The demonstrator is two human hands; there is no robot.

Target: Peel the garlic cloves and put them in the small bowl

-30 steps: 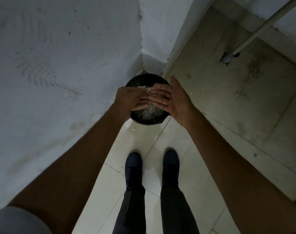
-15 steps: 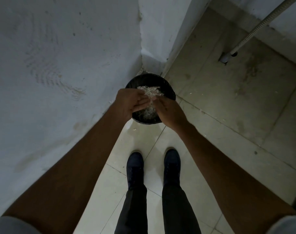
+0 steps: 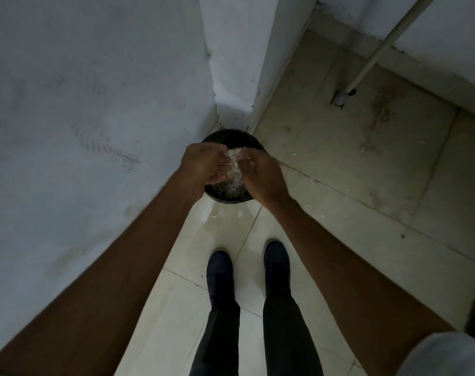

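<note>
Dark shoes (image 3: 220, 270) stand at 6 o'clock. Beyond them at 12 o'clock, the left hand (image 3: 203, 165) and right hand (image 3: 260, 176) hover equally near, fingers curled inward, straight above a round black bin (image 3: 231, 200) of white papery garlic skins (image 3: 235, 172). Whether either hand pinches anything is unclear. No cloves or small bowl show.

Pale papery garlic skins (image 3: 235, 178) inside a round black bin (image 3: 231, 198).

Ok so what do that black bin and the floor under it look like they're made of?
Black bin: probably plastic, matte dark rim, though dim light leaves it open. Floor: glazed ceramic tile, pale and faintly shiny, with straight grout lines.
</note>
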